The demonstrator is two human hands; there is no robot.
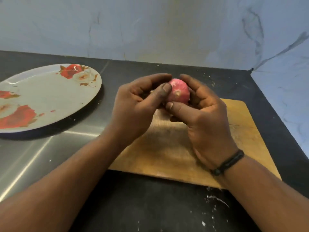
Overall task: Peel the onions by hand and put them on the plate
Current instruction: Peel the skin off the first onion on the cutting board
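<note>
Both hands (pixel 168 104) cup one pink onion (pixel 179 91) — above the cutting board (pixel 167 153).

place: kitchen | cues: wooden cutting board (pixel 167 148); flowered plate (pixel 50 91); dark counter (pixel 150 206); marbled wall (pixel 167 27)

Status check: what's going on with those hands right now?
Left hand and right hand both gripping onion above cutting board. Plate holds no onions. Nothing blocking.
</note>
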